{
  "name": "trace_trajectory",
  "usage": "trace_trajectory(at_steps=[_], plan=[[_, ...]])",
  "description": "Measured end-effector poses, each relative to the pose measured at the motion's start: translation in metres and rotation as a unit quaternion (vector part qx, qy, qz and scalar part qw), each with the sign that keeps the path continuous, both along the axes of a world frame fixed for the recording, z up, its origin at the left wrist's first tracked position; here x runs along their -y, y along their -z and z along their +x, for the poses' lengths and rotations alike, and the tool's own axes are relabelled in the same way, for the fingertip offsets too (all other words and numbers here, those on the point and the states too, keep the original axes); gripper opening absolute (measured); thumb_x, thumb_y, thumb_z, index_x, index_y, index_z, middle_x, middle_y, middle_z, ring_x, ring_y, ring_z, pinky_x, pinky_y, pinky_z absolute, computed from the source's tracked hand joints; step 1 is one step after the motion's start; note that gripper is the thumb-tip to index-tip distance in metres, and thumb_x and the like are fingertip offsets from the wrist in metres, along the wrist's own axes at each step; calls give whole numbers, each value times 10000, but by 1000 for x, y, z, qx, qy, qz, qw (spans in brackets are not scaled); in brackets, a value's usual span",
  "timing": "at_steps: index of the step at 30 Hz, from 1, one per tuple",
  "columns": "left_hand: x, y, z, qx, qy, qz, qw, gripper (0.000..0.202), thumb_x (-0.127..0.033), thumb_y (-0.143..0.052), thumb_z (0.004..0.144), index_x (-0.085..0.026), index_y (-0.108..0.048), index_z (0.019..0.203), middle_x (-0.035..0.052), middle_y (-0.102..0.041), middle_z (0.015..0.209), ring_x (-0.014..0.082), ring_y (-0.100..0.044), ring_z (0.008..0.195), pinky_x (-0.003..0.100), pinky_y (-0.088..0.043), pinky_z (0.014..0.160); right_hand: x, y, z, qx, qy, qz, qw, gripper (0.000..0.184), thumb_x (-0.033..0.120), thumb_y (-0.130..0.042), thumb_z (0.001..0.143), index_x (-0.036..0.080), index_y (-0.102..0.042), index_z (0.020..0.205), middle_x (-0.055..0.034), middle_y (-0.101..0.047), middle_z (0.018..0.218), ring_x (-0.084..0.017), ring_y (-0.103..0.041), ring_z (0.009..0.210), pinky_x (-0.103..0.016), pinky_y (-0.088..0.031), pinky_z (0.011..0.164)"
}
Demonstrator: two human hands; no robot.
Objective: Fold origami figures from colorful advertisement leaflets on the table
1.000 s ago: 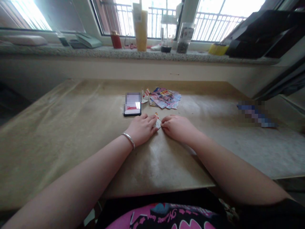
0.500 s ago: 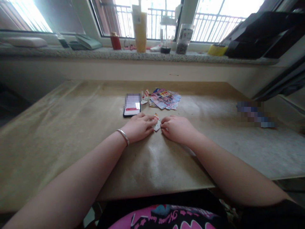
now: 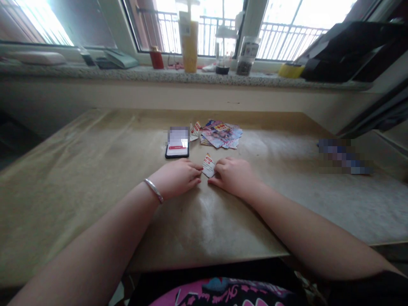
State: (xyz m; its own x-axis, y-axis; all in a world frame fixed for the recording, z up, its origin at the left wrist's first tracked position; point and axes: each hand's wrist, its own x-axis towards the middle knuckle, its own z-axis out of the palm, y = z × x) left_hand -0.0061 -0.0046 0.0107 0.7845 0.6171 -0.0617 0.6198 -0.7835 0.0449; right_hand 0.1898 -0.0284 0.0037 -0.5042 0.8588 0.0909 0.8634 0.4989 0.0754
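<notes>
A small white and red folded paper piece (image 3: 208, 165) lies on the tan table (image 3: 95, 170) between my two hands. My left hand (image 3: 177, 178), with a silver bracelet on its wrist, rests on the table with curled fingers touching the paper's left edge. My right hand (image 3: 232, 176) lies with closed fingers pressed against the paper's right side. A black phone (image 3: 177, 143) with a lit screen lies just beyond my left hand. A pile of colourful printed papers (image 3: 219, 133) sits behind the small piece.
A blurred blue object (image 3: 342, 155) lies on the table at the right. The stone windowsill (image 3: 127, 73) behind carries a yellow bottle (image 3: 189, 40), a red can (image 3: 156, 57), jars and a dark bag (image 3: 344, 51). My pink and black shirt shows at the bottom.
Both hands have drawn slightly back toward me. More of the small paper piece now shows between the fingertips, standing up a little.
</notes>
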Motion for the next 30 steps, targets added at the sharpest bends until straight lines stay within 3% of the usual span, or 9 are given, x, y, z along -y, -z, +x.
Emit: trace_trajectory(at_steps=[5, 9, 12, 17, 23, 30], plan=[[-2, 0, -1, 46, 13, 15, 999, 265, -253, -462, 889, -182, -692, 1000, 52, -686, 1055, 191, -583, 1028, 331, -432, 954, -4, 6, -1, -36, -17, 10, 999, 368, 473, -512, 850, 163, -657, 985, -107, -655, 979, -240, -552, 952, -309, -422, 735], [3, 1, 3, 47, 1, 35, 998, 212, -257, -488, 875, -170, -681, 848, 68, -664, 937, 187, -590, 902, 318, -475, 843, -11, 11, 5, -85, -43, -10, 995, 305, 393, -539, 845, 162, -647, 1013, -90, -661, 1007, -227, -531, 987, -310, -407, 823], [5, 7, 8, 81, -4, 41, 996, 136, -222, -528, 850, -173, -628, 928, 67, -609, 1031, 179, -568, 947, 296, -469, 847, -17, 13, 13, -118, -71, -30, 990, 270, 340, -570, 823, 183, -646, 1029, -60, -670, 1033, -212, -543, 982, -302, -410, 842], [3, 17, 12, 97, -47, 43, 993, 154, -235, -496, 879, -185, -608, 972, 54, -603, 956, 172, -576, 866, 282, -479, 765, -23, 12, 24, -122, -102, -43, 986, 232, 276, -568, 819, 198, -657, 1018, -49, -680, 1060, -209, -551, 1013, -307, -418, 860], [0, 18, 11, 98, -55, 75, 991, 169, -240, -520, 874, -180, -649, 965, 66, -628, 933, 188, -569, 892, 301, -471, 785, -26, 10, 28, -116, -121, -51, 985, 204, 236, -553, 838, 216, -680, 998, -40, -653, 1157, -198, -566, 1011, -318, -426, 868], [-3, 19, 10, 93, -50, 84, 991, 171, -247, -527, 872, -196, -674, 945, 53, -628, 877, 178, -564, 816, 284, -455, 717, -28, 16, 31, -169, -130, -52, 976, 186, 206, -552, 837, 224, -708, 936, -37, -667, 1005, -157, -591, 915, -271, -432, 825]])
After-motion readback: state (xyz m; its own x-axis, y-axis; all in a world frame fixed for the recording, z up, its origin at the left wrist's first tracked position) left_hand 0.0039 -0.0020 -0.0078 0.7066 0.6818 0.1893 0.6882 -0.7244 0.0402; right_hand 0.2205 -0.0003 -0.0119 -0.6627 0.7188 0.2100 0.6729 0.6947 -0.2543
